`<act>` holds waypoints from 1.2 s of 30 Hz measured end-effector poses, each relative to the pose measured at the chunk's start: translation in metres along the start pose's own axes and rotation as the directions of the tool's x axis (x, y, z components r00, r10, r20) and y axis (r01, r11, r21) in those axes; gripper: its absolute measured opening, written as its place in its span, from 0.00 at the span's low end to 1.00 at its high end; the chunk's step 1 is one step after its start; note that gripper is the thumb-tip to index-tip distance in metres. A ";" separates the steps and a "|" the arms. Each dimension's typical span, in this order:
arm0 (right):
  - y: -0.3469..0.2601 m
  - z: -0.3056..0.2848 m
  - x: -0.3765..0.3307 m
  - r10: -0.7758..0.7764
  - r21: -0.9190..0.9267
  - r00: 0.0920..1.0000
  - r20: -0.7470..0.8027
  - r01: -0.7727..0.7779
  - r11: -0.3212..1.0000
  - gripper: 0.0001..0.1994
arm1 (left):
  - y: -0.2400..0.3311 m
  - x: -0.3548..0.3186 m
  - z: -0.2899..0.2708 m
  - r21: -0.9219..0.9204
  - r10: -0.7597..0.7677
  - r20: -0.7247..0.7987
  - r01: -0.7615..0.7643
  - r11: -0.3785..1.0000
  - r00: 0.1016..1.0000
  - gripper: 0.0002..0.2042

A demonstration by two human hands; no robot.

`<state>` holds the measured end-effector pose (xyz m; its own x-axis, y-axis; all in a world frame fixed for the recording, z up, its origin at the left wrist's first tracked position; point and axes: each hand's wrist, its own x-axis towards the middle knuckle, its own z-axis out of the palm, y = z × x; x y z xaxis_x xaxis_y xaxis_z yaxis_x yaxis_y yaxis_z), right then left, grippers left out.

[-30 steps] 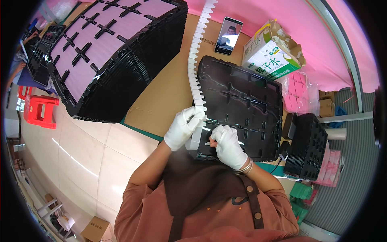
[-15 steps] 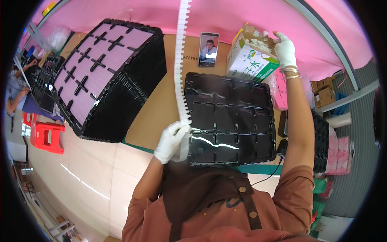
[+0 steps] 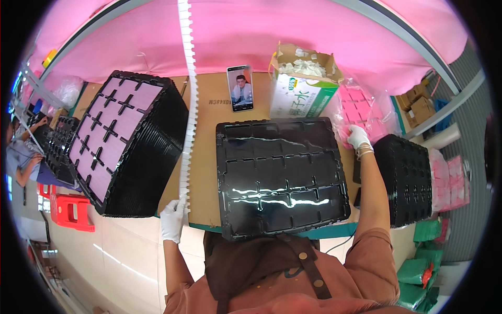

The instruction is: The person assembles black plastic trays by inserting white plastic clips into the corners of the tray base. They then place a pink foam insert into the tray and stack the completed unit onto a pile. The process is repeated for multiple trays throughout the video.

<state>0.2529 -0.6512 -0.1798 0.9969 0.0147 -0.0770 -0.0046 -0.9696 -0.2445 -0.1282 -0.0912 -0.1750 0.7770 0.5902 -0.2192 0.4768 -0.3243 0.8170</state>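
My left hand (image 3: 172,220), in a white glove, is closed on the lower end of a long white notched strip (image 3: 187,94). The strip runs upright past the top of the view, its teeth facing right. At the right, my gloved right hand (image 3: 358,137) is at the near edge of the pink sheets (image 3: 354,104) in clear plastic. Its fingers are curled in; what they hold, if anything, is hidden. Between my hands a stack of glossy black plastic trays (image 3: 280,172) lies on the table.
At left stands a tall black tray stack (image 3: 151,152) topped with pink-lilac panels. A phone (image 3: 240,89) and an open carton (image 3: 300,97) of white scraps stand at the back. More black trays (image 3: 408,180) are at right. A person (image 3: 26,162) works at far left, beyond red stools (image 3: 73,212).
My right hand has come down from above the carton to the pink sheets. My left hand and the strip have moved left, away from the middle trays. The view has shifted.
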 end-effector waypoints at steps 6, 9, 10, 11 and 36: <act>0.015 0.003 0.016 0.025 -0.090 0.997 0.066 -0.019 0.996 0.10 | -0.005 -0.004 -0.001 0.111 0.020 -0.123 -0.006 0.994 0.992 0.16; 0.030 0.014 0.021 0.066 0.008 0.994 -0.085 -0.066 0.998 0.07 | 0.001 -0.016 0.003 0.187 0.083 -0.259 -0.034 0.982 0.962 0.14; 0.031 0.017 0.021 0.065 0.043 0.984 -0.166 -0.059 0.997 0.07 | 0.004 -0.019 0.003 0.243 0.189 -0.321 -0.112 0.964 0.928 0.14; 0.035 0.012 0.023 0.084 0.062 0.986 -0.144 -0.076 0.995 0.05 | 0.007 -0.021 0.002 0.302 0.296 -0.372 -0.187 0.935 0.880 0.13; -0.191 -0.035 -0.298 -0.752 0.679 0.654 0.084 0.515 0.524 0.08 | 0.157 -0.038 0.111 -0.492 -0.006 0.647 0.424 0.761 0.762 0.12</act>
<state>-0.0411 -0.4791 -0.0766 0.6487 0.7593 0.0520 0.4575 -0.3344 -0.8239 -0.0371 -0.2464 -0.0974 0.8554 -0.0264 -0.5172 0.4895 0.3671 0.7910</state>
